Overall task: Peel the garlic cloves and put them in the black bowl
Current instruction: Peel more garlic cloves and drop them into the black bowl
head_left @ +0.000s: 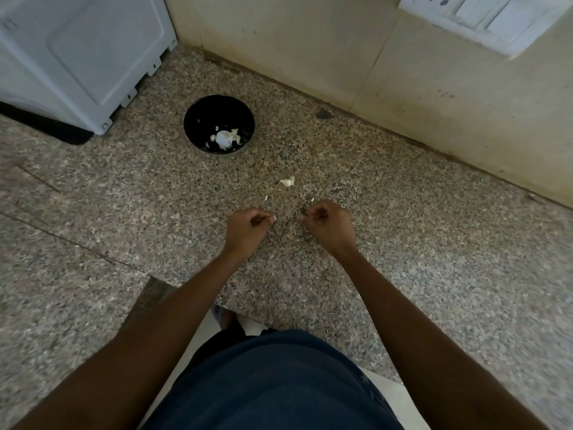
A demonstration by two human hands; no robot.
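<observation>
The black bowl (201,116) stands on the speckled granite counter ahead of my hands, a little to the left. Inside it lie several pale garlic pieces (224,138). My left hand (248,226) is curled, and a small white garlic clove (274,217) shows between its fingertips. A short gap to its right, my right hand (329,221) is curled too, pinching a tiny pale scrap of garlic skin (301,217). Both hands hover just above the counter. A loose white garlic piece (287,181) lies on the counter between my hands and the bowl.
Small skin flakes (265,198) dot the counter near my hands. A white appliance (80,57) fills the back left corner. A tiled wall (403,72) runs along the back right and carries a switch plate (483,17). The counter's front edge is notched near my body.
</observation>
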